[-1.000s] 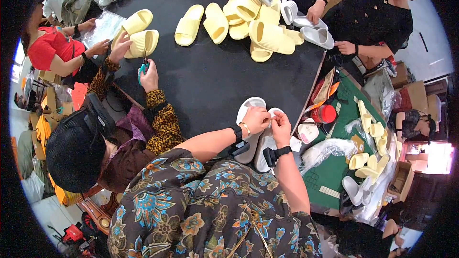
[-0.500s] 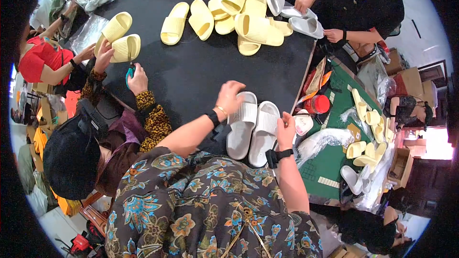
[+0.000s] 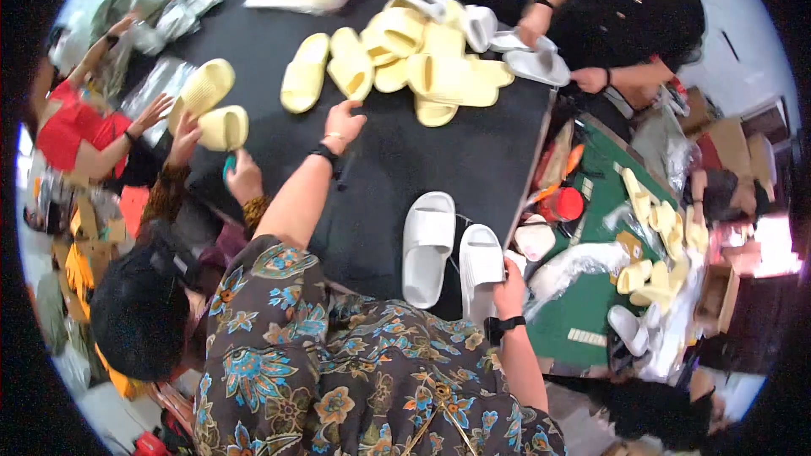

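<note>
A pair of pale grey slide slippers lies before me at the table's near edge, soles down and toes away. The left slipper (image 3: 429, 249) lies apart from the right slipper (image 3: 481, 266), with a thin dark strand between them. My right hand (image 3: 509, 291) is closed at the right slipper's outer edge; its fingertips are partly hidden. My left hand (image 3: 345, 125) is stretched forward over the table, empty, slightly blurred, fingers loosely bent and thumb apart. Just beyond it lies a yellow slipper (image 3: 351, 63), beside another yellow slipper (image 3: 305, 73) and a pile of yellow slippers (image 3: 448, 76).
At left, a co-worker's hands hold yellow slippers (image 3: 224, 128) and teal-handled scissors (image 3: 230, 167). Across the black table (image 3: 397, 160), another person handles a grey slipper (image 3: 541, 66). A red-lidded jar (image 3: 564, 203) and plastic bags (image 3: 583, 262) lie on the green table (image 3: 562, 312) at right.
My left hand has left the grey pair and reached forward and left toward the yellow slippers. The right grey slipper has shifted away from its mate, my right hand at its edge.
</note>
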`<state>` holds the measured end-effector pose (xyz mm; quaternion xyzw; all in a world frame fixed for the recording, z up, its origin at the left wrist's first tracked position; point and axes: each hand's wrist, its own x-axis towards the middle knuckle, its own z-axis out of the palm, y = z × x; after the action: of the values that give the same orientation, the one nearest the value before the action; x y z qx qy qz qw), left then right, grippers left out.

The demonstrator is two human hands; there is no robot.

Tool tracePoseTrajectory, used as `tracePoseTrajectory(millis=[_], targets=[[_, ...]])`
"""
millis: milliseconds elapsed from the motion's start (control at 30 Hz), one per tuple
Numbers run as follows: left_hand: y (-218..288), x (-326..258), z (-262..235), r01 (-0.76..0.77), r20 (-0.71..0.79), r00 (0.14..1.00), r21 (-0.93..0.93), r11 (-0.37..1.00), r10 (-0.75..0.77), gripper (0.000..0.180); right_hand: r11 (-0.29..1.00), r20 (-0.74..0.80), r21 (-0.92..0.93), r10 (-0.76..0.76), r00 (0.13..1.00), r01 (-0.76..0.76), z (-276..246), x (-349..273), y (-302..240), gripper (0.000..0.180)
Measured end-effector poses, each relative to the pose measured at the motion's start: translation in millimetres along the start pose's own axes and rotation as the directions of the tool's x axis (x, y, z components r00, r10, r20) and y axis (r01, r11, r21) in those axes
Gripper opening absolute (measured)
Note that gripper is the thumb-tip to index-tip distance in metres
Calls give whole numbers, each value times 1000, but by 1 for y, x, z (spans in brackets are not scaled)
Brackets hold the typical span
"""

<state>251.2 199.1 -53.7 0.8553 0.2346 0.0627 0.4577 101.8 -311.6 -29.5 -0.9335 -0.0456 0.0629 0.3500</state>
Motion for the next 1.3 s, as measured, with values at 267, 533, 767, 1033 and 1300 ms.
tracePoseTrajectory(millis=[267, 533, 767, 1033, 1300], targets=[[-101, 39, -46, 73, 242, 962, -677, 732, 128, 27, 997, -358, 9, 78, 930, -80, -149, -22, 45, 38], [-38, 49, -15, 350, 272, 886, -924, 157, -375, 39, 859, -884, -195, 55, 464, -473, -339, -53, 122, 63], [-88, -20, -35, -185, -551, 769, -676, 714, -323, 16, 953, -509, 42, 278, 815, -299, -195, -25, 146, 42], [65, -204, -24, -137, -506, 819, -630, 764, -271, 10, 991, -25, 12, 132, 991, -131, -58, -3, 50, 21], [84, -266, -54, -106, 137, 962, -615, 781, 238, 15, 786, 318, 525, 174, 932, -326, -22, 48, -40, 33]])
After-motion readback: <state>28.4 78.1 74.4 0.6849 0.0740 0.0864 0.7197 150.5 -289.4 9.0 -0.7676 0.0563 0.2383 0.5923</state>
